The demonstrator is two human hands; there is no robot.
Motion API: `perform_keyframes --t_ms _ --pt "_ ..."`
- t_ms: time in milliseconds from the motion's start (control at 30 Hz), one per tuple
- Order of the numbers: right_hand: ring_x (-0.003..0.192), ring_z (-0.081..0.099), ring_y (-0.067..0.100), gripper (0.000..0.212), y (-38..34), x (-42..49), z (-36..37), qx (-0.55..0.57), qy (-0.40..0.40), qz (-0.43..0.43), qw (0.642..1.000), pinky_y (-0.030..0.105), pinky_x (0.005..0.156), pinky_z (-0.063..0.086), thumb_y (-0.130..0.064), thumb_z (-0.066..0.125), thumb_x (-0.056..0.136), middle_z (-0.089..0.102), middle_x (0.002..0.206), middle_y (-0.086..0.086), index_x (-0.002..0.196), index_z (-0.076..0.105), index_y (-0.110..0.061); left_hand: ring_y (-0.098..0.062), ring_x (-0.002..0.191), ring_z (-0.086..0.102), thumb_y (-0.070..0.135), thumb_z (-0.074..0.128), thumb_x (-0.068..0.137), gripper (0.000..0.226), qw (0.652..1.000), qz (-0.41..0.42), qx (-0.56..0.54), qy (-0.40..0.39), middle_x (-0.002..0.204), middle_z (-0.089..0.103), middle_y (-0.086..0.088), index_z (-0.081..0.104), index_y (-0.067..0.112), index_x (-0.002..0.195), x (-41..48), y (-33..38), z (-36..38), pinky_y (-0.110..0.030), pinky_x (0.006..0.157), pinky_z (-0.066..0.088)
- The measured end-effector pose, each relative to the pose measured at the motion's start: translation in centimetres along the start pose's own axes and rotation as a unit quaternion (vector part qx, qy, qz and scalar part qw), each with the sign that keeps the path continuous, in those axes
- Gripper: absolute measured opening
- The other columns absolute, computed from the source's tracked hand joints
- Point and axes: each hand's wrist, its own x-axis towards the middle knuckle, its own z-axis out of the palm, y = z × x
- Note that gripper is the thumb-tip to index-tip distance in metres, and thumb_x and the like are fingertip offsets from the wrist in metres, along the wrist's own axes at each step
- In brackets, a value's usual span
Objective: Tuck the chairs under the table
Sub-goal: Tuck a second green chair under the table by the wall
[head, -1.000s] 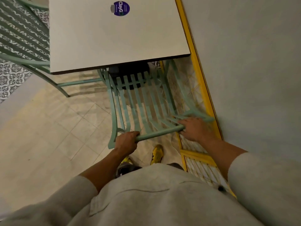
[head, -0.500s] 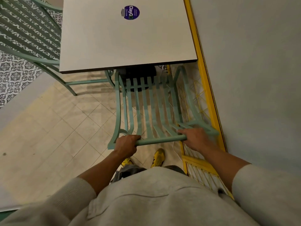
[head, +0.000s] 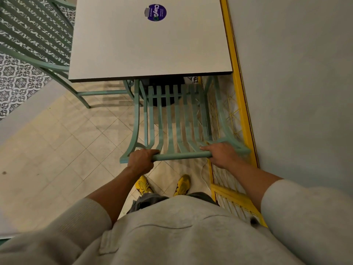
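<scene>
Both hands grip the top rail of a mint-green slatted chair at the white table.

The left hand and right hand are each clamped around the top rail of the slatted chair, whose seat reaches partly beneath the near edge of the table. A second green chair stands at the table's left side, a round purple sticker lies on the tabletop, and a yellow frame runs along its right.
</scene>
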Motion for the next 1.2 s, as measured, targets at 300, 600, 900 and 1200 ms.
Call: perform_keyframes --t_ms 300,600,900,1200 --pt "0.124 0.065 0.029 0.054 0.1 0.4 -0.8 0.001 -0.01 -0.01 1.0 0.045 0.104 0.053 -0.035 0.066 0.103 0.069 0.135 0.004 0.154 0.053 -0.048 -0.023 0.108 0.07 0.021 0.065 0.102 0.051 1.0 -0.019 -0.01 -0.012 0.124 0.072 -0.003 0.057 0.036 0.15 0.3 0.4 -1.0 -0.041 0.091 0.06" --pt "0.128 0.064 0.031 0.054 -0.1 0.4 -0.5 -0.004 -0.019 0.01 1.0 0.054 0.109 0.05 -0.039 0.067 0.103 0.067 0.14 0.004 0.154 0.052 -0.047 -0.023 0.105 0.072 0.019 0.067 0.1 0.05 1.0 -0.023 -0.005 -0.012 0.121 0.074 -0.003 0.06 0.033 0.147 0.4 0.7 -1.2 -0.042 0.091 0.062" --pt "0.151 0.044 0.03 0.119 -1.8 0.7 -2.2 0.001 -0.093 -0.07 0.993 0.054 0.12 0.04 -0.095 0.06 0.075 0.042 0.168 0.003 0.169 0.028 -0.03 -0.026 0.137 0.056 0.068 0.074 0.087 0.086 1.0 -0.027 -0.002 -0.016 0.148 0.062 -0.003 0.045 0.027 0.157 -0.5 -0.9 -0.9 -0.049 0.117 0.042" --pt "0.16 0.03 0.032 0.119 -12.4 3.1 -4.3 -0.013 -0.1 -0.142 0.985 0.055 0.129 0.03 -0.099 0.041 0.082 0.026 0.176 0.009 0.17 0.021 -0.021 -0.029 0.16 0.024 0.106 0.04 0.069 0.125 0.994 -0.081 -0.076 -0.012 0.173 0.031 -0.001 0.03 0.026 0.166 -5.7 -9.0 -1.8 -0.062 0.129 0.014"
